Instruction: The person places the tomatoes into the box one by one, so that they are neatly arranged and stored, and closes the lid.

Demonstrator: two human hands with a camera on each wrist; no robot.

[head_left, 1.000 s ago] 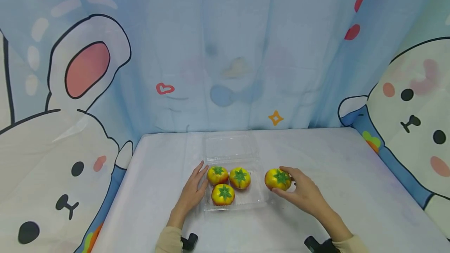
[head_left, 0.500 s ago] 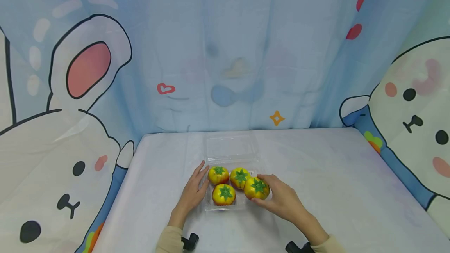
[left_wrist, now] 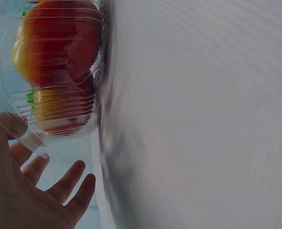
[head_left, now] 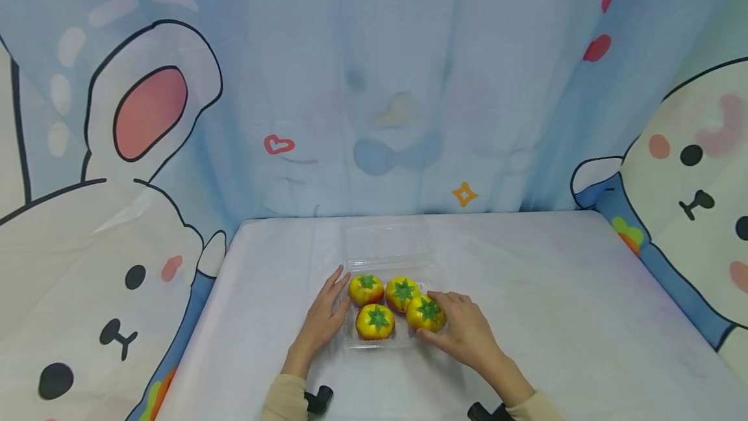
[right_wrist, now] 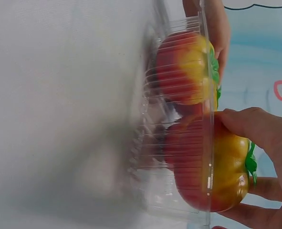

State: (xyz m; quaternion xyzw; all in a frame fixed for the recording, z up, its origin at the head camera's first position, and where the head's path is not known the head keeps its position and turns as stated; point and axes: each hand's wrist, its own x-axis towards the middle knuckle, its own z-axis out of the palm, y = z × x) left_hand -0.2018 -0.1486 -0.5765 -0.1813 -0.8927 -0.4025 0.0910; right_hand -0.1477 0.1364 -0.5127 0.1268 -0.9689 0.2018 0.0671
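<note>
A clear plastic clamshell box [head_left: 380, 344] lies in front of me with several yellow-red tomatoes [head_left: 375, 322] with green leafy tops in it. My right hand [head_left: 466, 332] holds one tomato [head_left: 426, 314] at the box's front right. In the right wrist view, this tomato [right_wrist: 226, 167] sits partly below the box rim, with thumb and fingers around it. My left hand [head_left: 323, 318] rests at the left side of the box, its fingers spread. Seen from the left wrist, the left hand's fingers [left_wrist: 67, 183] are extended beside the ribbed plastic wall.
The box's transparent lid [head_left: 386, 240] lies folded back behind it. Under everything is a white-covered table [head_left: 555, 278]. A blue curtain [head_left: 397, 83] with cartoon figures hangs at the back and both sides.
My right hand has carried the tomato leftward from beside the box into its front right part, lowering it a little at the end. The left hand has stayed at the box's left side.
</note>
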